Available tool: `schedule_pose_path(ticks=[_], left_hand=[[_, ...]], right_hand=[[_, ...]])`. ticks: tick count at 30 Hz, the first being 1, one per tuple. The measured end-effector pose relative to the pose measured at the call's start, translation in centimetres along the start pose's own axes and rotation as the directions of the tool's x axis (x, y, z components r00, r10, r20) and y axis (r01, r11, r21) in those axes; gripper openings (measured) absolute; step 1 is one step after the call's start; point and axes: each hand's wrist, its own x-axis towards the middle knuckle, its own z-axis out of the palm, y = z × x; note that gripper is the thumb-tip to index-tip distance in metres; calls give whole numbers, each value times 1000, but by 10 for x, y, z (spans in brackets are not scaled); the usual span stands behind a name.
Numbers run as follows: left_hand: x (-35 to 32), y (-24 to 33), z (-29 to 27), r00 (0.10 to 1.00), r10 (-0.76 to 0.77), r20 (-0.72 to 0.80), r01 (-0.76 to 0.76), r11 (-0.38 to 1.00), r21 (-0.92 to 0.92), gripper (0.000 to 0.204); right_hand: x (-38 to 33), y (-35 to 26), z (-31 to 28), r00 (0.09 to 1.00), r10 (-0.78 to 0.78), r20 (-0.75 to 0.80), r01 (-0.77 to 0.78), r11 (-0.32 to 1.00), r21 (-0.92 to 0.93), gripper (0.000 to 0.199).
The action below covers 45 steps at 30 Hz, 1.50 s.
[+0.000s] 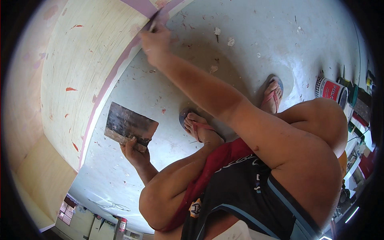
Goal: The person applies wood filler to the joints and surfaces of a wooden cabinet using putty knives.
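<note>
My left hand (136, 155) grips the near edge of a dark, stained putty plate (132, 122), with the thumb on top and a reddish smear at one corner. It is held above the floor, beside the plywood panel. My right arm reaches far forward, where my right hand (157, 45) is closed on a small dark-bladed putty knife (153, 21), slightly blurred. The blade is at the purple edge strip (116, 78) of the pale plywood panel (86, 52), near a corner. Reddish filler spots (71, 89) dot the panel face. Whether the blade touches the strip I cannot tell.
My feet in red-strapped flip-flops (199, 127) stand on the grey, paint-spotted floor (240, 36). A red and white bucket (331, 91) lies or stands tilted at the right, near assorted clutter. A red-topped container (123, 225) is at the lower left.
</note>
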Motion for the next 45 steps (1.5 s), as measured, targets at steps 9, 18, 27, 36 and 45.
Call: schedule_pose_path(ticks=[9, 18, 27, 36, 45], left_hand=[[-3, 0, -8, 1000, -6, -30, 4, 998, -70, 51], [-10, 3, 2, 998, 29, -55, -36, 992, -121, 51], [20, 7, 26, 988, -102, 115, 151, 790, -594, 47], [8, 60, 34, 979, 146, 146, -1, 712, -702, 42], [3, 9, -9, 999, 35, -16, -39, 905, -424, 63]], right_hand=[[2, -7, -68, 984, 64, -166, -75, 995, -60, 22], [12, 5, -21, 994, -89, -58, 96, 987, 127, 28], [-90, -39, -84, 539, 4, 842, 349, 909, -227, 44], [-59, -32, -118, 849, 142, 510, 223, 777, -588, 31], [135, -83, -123, 955, -267, -130, 235, 947, -219, 35]])
